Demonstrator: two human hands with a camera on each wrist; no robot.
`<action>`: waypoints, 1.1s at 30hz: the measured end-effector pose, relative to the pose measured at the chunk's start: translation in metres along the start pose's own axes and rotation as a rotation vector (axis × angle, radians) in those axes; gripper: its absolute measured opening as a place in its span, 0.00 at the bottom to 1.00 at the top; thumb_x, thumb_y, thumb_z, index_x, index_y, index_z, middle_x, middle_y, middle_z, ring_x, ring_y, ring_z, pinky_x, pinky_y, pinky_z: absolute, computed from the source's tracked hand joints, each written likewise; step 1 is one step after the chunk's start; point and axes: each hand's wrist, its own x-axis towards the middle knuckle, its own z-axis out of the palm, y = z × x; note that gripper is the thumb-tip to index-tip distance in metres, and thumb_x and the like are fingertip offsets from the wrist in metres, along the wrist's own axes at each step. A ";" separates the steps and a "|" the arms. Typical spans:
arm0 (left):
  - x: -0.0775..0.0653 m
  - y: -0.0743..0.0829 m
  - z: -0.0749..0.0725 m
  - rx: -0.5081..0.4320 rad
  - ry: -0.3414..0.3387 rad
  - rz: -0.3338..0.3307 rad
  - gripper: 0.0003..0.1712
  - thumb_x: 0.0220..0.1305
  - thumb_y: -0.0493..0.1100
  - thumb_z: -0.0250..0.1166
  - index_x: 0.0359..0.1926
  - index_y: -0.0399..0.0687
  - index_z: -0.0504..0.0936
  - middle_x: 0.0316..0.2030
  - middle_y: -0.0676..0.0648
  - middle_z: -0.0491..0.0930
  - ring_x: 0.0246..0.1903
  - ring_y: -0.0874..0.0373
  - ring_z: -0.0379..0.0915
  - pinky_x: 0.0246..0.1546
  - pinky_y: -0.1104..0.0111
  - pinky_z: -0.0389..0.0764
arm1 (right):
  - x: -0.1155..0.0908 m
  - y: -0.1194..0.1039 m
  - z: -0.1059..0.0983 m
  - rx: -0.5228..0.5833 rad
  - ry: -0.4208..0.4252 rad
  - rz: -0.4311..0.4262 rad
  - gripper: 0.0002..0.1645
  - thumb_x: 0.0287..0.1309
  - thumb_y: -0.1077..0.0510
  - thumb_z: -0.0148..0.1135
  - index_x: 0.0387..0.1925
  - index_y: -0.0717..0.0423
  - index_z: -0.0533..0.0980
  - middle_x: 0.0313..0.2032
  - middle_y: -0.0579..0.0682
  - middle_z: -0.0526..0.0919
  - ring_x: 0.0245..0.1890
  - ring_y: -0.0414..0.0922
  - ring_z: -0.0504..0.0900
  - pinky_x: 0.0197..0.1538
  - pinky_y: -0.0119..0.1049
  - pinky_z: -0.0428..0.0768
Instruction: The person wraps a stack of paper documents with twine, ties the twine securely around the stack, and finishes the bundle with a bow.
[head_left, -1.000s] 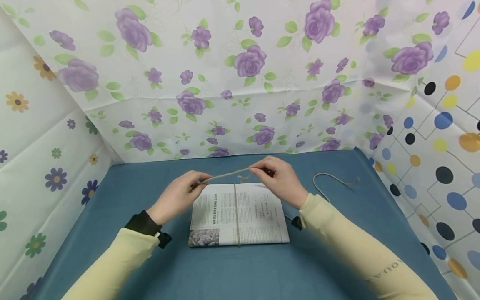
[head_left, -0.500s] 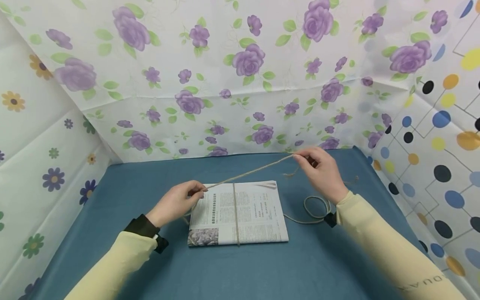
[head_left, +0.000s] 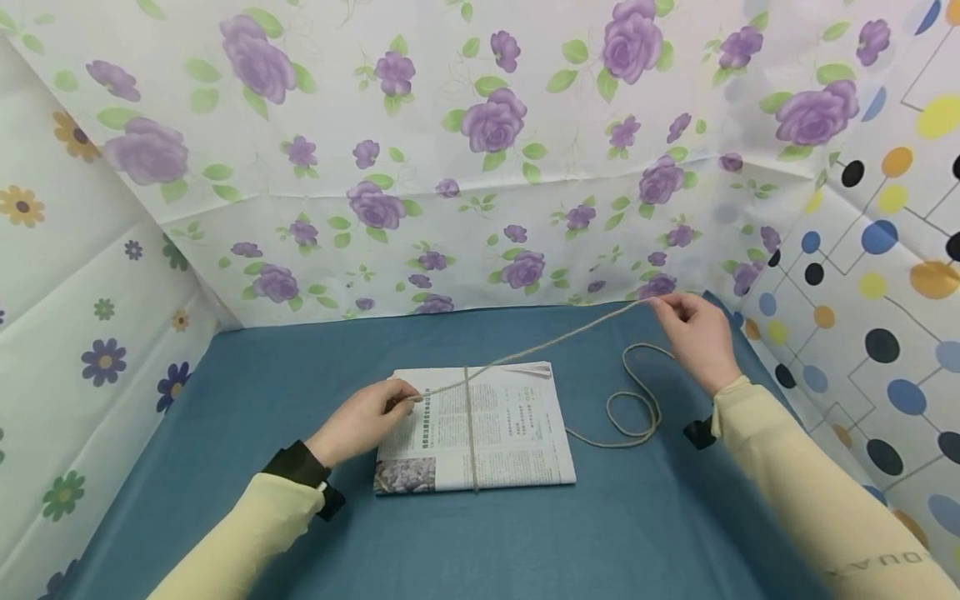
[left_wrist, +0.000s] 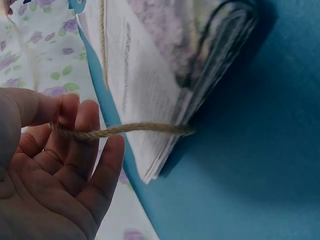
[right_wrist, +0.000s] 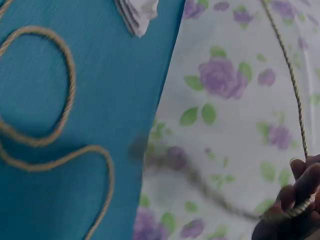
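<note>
A folded newspaper stack (head_left: 517, 425) lies on the blue cloth, with a strand of twine (head_left: 472, 442) running across its middle. Over its upper left part my left hand (head_left: 363, 421) pinches the twine between thumb and fingers. In the left wrist view, the twine (left_wrist: 145, 128) runs from those fingers to the edge of the stack. From there a stretch of twine (head_left: 558, 339) slants up to my right hand (head_left: 697, 342), which pinches it beyond the stack's far right. A short blurred tail (right_wrist: 210, 192) hangs from the right hand in its wrist view.
Loose twine (head_left: 651, 417) curls on the blue cloth (head_left: 480, 550) right of the stack, coming out from its right edge. Patterned sheets hang around: purple flowers on the back one (head_left: 450, 167), dots on the right one (head_left: 900, 333).
My right hand has moved right, drawing the twine through to a much longer stretch between the hands. My left hand has come slightly down towards the newspaper. The loose twine shows more at right.
</note>
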 end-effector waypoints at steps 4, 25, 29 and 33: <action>0.000 -0.003 0.008 -0.002 -0.017 0.026 0.12 0.79 0.39 0.57 0.54 0.45 0.84 0.47 0.49 0.82 0.35 0.60 0.73 0.37 0.60 0.73 | 0.001 0.016 -0.009 0.006 -0.041 0.093 0.35 0.72 0.30 0.51 0.54 0.55 0.81 0.29 0.54 0.79 0.23 0.48 0.73 0.25 0.40 0.70; -0.011 -0.007 0.045 0.204 -0.214 0.119 0.49 0.74 0.64 0.59 0.79 0.37 0.55 0.79 0.33 0.47 0.78 0.35 0.37 0.73 0.41 0.50 | 0.001 0.056 -0.003 -0.035 -0.274 0.170 0.35 0.76 0.34 0.47 0.55 0.62 0.78 0.41 0.57 0.87 0.43 0.56 0.76 0.42 0.46 0.70; -0.015 -0.014 0.042 0.223 -0.202 0.130 0.48 0.74 0.64 0.59 0.79 0.38 0.56 0.79 0.34 0.47 0.78 0.35 0.38 0.73 0.40 0.51 | 0.001 0.061 -0.001 -0.044 -0.329 0.167 0.36 0.76 0.34 0.49 0.53 0.63 0.78 0.41 0.57 0.87 0.50 0.58 0.77 0.48 0.49 0.71; -0.021 -0.022 0.033 0.230 -0.193 0.119 0.49 0.72 0.66 0.60 0.79 0.40 0.58 0.79 0.35 0.49 0.78 0.35 0.40 0.71 0.39 0.53 | -0.001 0.062 0.001 -0.044 -0.367 0.171 0.36 0.73 0.32 0.53 0.51 0.63 0.79 0.42 0.57 0.87 0.50 0.58 0.78 0.49 0.49 0.71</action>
